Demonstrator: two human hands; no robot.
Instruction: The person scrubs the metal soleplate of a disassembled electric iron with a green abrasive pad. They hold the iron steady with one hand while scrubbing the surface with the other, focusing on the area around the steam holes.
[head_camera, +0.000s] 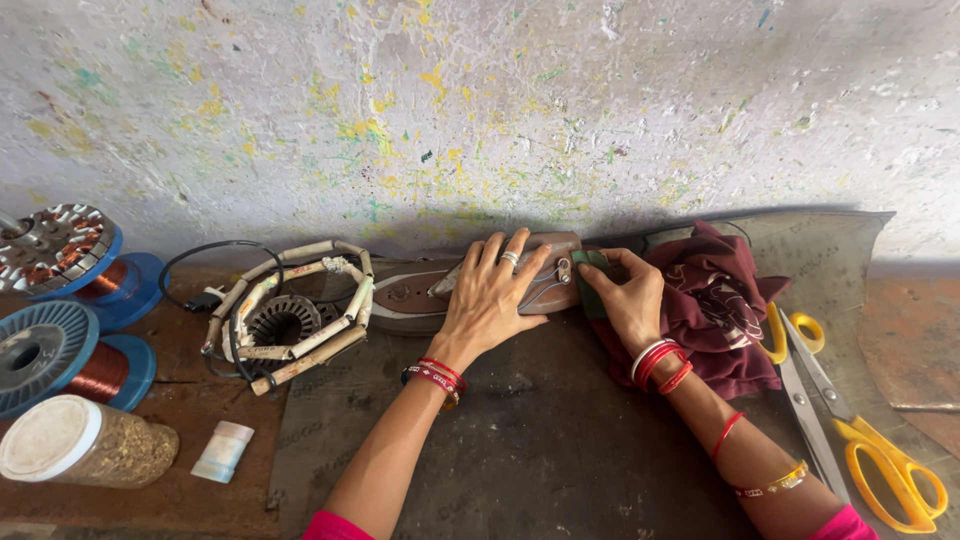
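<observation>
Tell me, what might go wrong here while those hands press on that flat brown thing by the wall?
The left hand lies flat on the brown flat piece while the right hand pinches a small green piece at its end; a slip could perhaps nip the fingertips. The yellow-handled scissors lie close beside the right forearm and might get knocked.

bare mat (540, 450) between the forearms is open; scissors (860, 430) crowd the right, motor winding (285, 320) the left
</observation>
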